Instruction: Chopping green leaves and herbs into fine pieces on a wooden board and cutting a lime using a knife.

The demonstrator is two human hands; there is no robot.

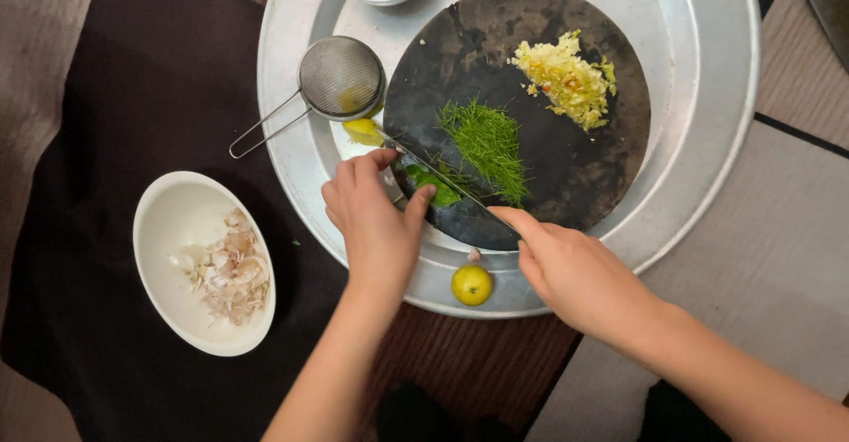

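Lying slantwise from upper left to lower right, knife [447,181] across the lower left edge of the dark round board [566,159], long axis running between both hands, with the green leaves [433,185] just under the blade and the dill pile [486,141] right above it. Left hand [376,225] arched at lower centre of frame, fingers [423,199] pinching down on the leaves beside the blade, nearer to them than the right. Right hand [579,274] lower right, apparently closed round the hidden handle, forefinger stretched along the spine.
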